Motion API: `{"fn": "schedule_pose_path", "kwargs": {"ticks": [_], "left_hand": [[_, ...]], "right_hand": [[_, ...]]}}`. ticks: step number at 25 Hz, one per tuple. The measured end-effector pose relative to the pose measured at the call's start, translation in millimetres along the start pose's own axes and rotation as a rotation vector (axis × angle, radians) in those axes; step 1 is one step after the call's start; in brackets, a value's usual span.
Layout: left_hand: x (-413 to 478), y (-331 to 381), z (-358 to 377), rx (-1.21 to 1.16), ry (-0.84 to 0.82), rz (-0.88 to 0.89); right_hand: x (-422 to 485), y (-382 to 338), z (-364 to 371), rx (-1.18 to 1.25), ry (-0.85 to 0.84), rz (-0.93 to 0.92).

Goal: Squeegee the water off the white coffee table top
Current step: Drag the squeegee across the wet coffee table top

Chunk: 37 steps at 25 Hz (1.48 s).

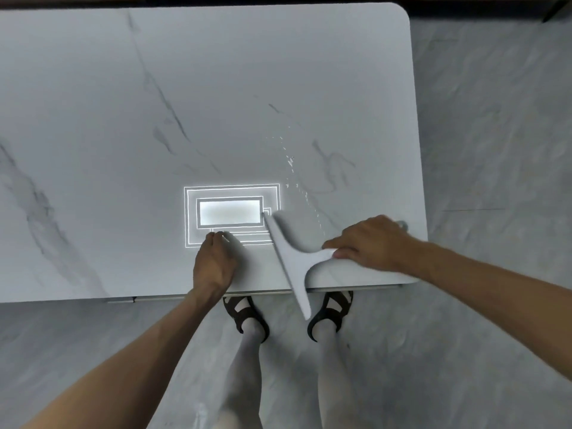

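Note:
The white marble-patterned coffee table top (216,88) fills the upper part of the head view. My right hand (368,243) grips the handle of a white squeegee (291,258) near the table's front right corner. Its long blade runs from the bright ceiling-light reflection down past the front edge. A trail of water droplets (294,168) curves over the table behind the blade. My left hand (213,264) rests on the table near the front edge, fingers curled, holding nothing.
A bright rectangular light reflection (230,213) sits on the table in front of my left hand. My two feet in dark sandals (247,314) stand on the grey floor (495,150) just under the front edge.

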State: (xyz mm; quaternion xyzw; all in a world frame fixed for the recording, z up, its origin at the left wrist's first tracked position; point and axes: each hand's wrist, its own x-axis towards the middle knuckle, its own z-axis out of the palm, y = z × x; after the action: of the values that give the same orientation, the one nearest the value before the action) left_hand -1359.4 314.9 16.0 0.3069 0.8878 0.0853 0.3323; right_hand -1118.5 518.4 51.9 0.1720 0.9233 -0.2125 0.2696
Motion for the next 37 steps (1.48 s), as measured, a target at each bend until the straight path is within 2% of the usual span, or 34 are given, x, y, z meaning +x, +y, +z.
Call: {"fn": "schedule_pose_path", "kwargs": {"ticks": [3,6,10,13,17,18,19,20,22,23,25,28,31,34,37], "left_hand": [[-10.6,25.3,11.4,-0.044,0.072,0.017],[-15.6,48.3,26.9,-0.094,0.089,0.013],[-19.2,68.6,48.3,0.024,0.01,0.118],[-19.0,79.4,60.8,0.184,-0.057,0.213],[-16.0,93.4,67.9,0.347,-0.225,0.131],[-15.7,98.4,65.2,0.306,-0.23,0.133],[-15.2,103.8,62.8,0.379,-0.301,0.174],[-14.5,107.1,61.3,0.451,-0.305,0.196],[-8.8,109.6,60.3,0.394,-0.35,0.131],[-5.7,107.0,63.9,0.399,-0.301,0.127],[-0.4,101.1,74.4,0.38,-0.319,0.101],[-1.6,99.9,80.9,0.396,-0.261,0.158],[-1.0,109.3,80.6,0.365,-0.266,0.004],[2.6,111.7,85.4,0.479,-0.266,0.034],[7.0,111.7,82.8,0.472,-0.272,0.043]], "right_hand": [[10.0,-32.8,26.8,0.025,-0.109,-0.029],[5.5,-20.3,37.0,0.045,-0.108,0.018],[-17.4,30.2,29.7,0.04,-0.01,0.028],[-26.8,67.3,10.7,-0.013,-0.014,0.085],[-23.1,99.2,-22.4,-0.106,-0.025,0.11],[-23.3,105.7,-30.9,-0.136,-0.016,0.112],[-24.3,111.0,-38.3,-0.163,-0.017,0.11],[-25.5,114.0,-45.4,-0.185,-0.022,0.103],[-27.7,112.8,-54.5,-0.198,-0.027,0.06],[-28.2,108.4,-54.8,-0.193,-0.024,0.023],[-29.1,93.7,-44.6,-0.177,-0.046,-0.07],[-30.3,70.4,-14.5,-0.188,-0.156,-0.157],[-28.4,76.0,-9.6,-0.204,-0.19,-0.119],[-24.2,99.9,-29.8,-0.256,-0.203,-0.068],[-21.8,121.8,-55.0,-0.311,-0.216,-0.02]]}}
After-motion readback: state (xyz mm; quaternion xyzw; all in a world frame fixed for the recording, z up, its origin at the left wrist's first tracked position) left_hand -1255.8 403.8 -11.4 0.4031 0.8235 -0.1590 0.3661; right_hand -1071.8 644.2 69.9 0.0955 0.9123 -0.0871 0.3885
